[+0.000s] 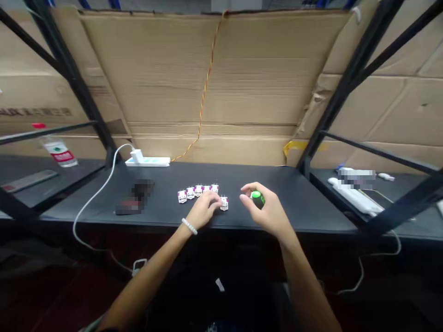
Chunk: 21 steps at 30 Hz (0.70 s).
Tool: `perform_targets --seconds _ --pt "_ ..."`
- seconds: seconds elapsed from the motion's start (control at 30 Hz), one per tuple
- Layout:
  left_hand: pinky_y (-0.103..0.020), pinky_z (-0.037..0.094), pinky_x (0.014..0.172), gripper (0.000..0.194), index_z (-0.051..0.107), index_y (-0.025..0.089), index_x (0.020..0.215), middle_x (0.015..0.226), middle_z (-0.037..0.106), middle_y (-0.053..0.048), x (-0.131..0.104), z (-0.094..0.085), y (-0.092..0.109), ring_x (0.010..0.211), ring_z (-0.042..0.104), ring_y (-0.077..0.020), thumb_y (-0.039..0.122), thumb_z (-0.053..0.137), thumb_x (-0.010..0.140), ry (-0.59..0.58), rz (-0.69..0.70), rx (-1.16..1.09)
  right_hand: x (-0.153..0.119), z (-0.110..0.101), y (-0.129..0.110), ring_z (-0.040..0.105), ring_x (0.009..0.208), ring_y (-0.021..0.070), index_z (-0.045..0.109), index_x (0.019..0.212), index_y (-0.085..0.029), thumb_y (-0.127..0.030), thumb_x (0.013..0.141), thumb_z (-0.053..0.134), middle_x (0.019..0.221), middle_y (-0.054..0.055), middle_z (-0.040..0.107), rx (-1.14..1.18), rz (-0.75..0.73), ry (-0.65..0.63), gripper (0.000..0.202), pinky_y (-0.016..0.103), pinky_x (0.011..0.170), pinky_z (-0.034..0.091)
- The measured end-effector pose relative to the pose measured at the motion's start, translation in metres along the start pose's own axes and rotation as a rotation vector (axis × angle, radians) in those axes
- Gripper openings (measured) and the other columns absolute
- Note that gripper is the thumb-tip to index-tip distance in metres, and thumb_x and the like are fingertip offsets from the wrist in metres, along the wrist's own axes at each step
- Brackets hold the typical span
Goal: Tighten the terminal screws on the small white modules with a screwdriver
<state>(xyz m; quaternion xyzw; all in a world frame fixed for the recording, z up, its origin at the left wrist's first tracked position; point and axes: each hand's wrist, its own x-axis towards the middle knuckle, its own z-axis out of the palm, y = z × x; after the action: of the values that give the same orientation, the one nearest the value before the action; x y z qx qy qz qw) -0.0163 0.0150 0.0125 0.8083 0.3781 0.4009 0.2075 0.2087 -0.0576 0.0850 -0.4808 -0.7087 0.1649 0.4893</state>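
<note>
My left hand (203, 210), with a white beaded bracelet (189, 226) on the wrist, has its fingertips closed at the left edge of a small white-and-purple part (224, 204) on the black table. Several similar parts (190, 192) with thin pins on top stand in a row just beyond that hand. To the right, my right hand (266, 207) is curled around a green-and-black rounded tool handle (257, 199), held above the table. The handle points toward me, and its far end is hidden by the fingers.
A blurred dark object (133, 198) lies on the table (166, 210) at left. Behind it, a white power strip (152, 162) holds a charger (137, 156) with a white cable (98, 193) over the front edge. Black frame posts (337, 99) flank the cardboard back wall (263, 78).
</note>
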Motion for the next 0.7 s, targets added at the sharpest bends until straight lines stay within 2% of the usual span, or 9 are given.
perform_targets --seconds 0.1,0.2,0.3,0.5,0.7 --pt "-0.047 0.052 0.109 0.014 0.075 0.018 0.083 0.108 0.075 -0.009 0.0 0.007 -0.005 0.11 0.069 -0.0265 0.021 0.067 0.095 -0.008 -0.069 0.025 0.0 -0.003 -0.001 0.068 0.08 0.0204 0.071 0.1 -0.02 -0.038 0.094 0.068 0.089 0.004 0.072 0.007 -0.012 0.011 0.019 0.033 0.08 0.053" --pt "-0.05 0.047 0.117 0.015 0.076 0.018 0.086 0.128 0.073 -0.012 0.0 0.011 -0.006 0.126 0.066 -0.029 0.022 0.066 0.096 -0.017 -0.13 0.031 0.0 -0.003 -0.003 0.069 0.081 0.0207 0.071 0.098 -0.021 -0.037 0.094 0.068 0.089 0.004 0.074 0.021 -0.028 0.013 0.017 0.033 0.082 0.054" --pt "-0.053 0.044 0.121 0.016 0.077 0.018 0.088 0.139 0.07 -0.015 -0.001 0.011 -0.005 0.133 0.064 -0.0312 0.021 0.064 0.097 -0.021 -0.164 0.027 -0.001 -0.003 -0.003 0.069 0.083 0.0206 0.071 0.099 -0.021 -0.035 0.095 0.068 0.091 0.004 0.074 0.027 -0.044 0.006 0.015 0.033 0.083 0.054" --pt "-0.054 0.046 0.12 0.016 0.076 0.02 0.085 0.14 0.072 -0.012 -0.004 0.014 -0.001 0.132 0.066 -0.0312 0.02 0.064 0.096 -0.029 -0.155 0.063 -0.003 -0.004 -0.005 0.07 0.083 0.0206 0.071 0.096 -0.021 -0.033 0.095 0.067 0.091 0.004 0.075 0.012 -0.065 0.008 0.013 0.033 0.082 0.054" --pt "-0.049 0.053 0.114 0.016 0.074 0.02 0.086 0.127 0.077 -0.01 -0.004 0.018 0.002 0.124 0.071 -0.0292 0.016 0.062 0.096 -0.004 -0.118 0.108 -0.002 -0.003 -0.006 0.07 0.083 0.0204 0.071 0.096 -0.022 -0.033 0.095 0.066 0.091 0.004 0.075 0.015 -0.074 -0.01 0.012 0.033 0.082 0.055"
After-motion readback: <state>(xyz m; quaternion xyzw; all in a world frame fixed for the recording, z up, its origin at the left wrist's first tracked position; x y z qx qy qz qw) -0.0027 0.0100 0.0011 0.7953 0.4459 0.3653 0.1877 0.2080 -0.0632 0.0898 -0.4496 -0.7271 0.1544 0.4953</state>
